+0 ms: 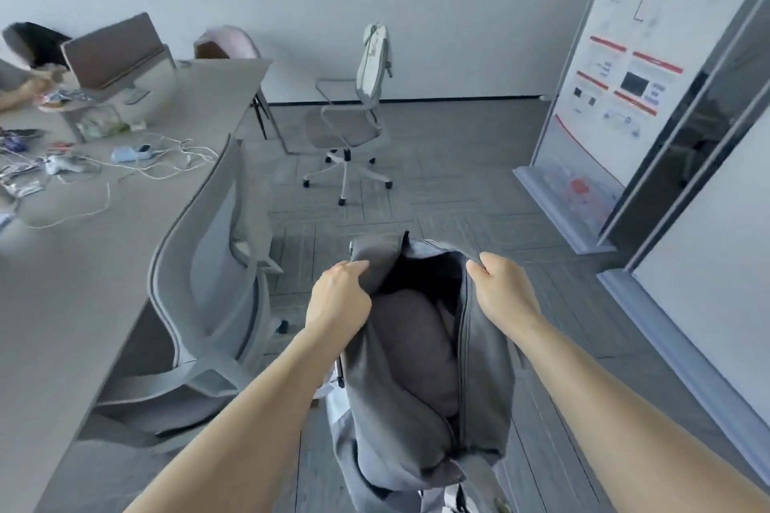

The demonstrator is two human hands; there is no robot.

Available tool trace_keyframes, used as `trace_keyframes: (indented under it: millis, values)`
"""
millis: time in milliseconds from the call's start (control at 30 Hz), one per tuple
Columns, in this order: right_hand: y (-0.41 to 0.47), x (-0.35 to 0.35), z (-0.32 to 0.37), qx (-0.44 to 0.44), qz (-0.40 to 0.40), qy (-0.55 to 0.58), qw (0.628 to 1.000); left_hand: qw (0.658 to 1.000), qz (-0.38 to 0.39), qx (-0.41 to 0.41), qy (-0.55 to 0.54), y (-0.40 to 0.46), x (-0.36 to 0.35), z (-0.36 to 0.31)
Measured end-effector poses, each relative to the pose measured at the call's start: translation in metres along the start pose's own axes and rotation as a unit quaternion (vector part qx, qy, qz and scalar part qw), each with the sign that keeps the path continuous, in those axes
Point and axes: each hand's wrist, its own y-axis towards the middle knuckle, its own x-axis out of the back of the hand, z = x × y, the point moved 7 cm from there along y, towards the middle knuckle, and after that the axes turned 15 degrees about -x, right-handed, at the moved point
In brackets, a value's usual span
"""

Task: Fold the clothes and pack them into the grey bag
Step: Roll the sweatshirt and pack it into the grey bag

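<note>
Now, from the head view, we reach both bare forearms forward over the grey carpet floor (437,187). Our left hand (339,296) pinches the left lip of the soft grey fabric bag (485,367), fingers curled into the cloth. Our right hand (502,287) grips the right zipper edge. Inside lies 1 folded dark grey garment (416,350).

Left hand (339,294), right hand (498,287), fingers curled

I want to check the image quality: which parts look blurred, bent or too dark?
Head view: wide-angle lens curves the desk edge and poster board; far-left desk clutter is smeared; the grey bag interior is dark; both hands look fairly sharp.
</note>
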Motion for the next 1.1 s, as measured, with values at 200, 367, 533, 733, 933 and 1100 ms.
trace_keyframes:
  millis: [200, 367, 533, 733, 933, 1100]
  values:
    - [0.117, 0.001, 0.021, 0.026, 0.033, 0.012, 0.999, 0.999, -0.016, 0.050, -0.007, 0.097, -0.016, 0.001]
    - [0.203, -0.010, 0.070, 0.075, 0.060, 0.025, 0.995, 0.995, -0.058, 0.080, 0.007, 0.173, -0.008, 0.015]
    - [0.286, -0.044, 0.129, 0.109, 0.079, 0.025, 0.991, 0.993, -0.086, 0.082, 0.020, 0.256, 0.005, 0.046]
    - [0.381, -0.099, 0.211, 0.125, 0.079, 0.033, 0.988, 0.990, -0.108, 0.086, 0.020, 0.368, 0.027, 0.121]
    - [0.467, -0.162, 0.284, 0.115, 0.093, 0.041, 0.988, 0.989, -0.103, 0.102, 0.020, 0.473, 0.049, 0.194]
    - [0.548, -0.216, 0.347, 0.139, 0.112, 0.045, 0.983, 0.985, -0.121, 0.120, 0.026, 0.553, 0.064, 0.249]
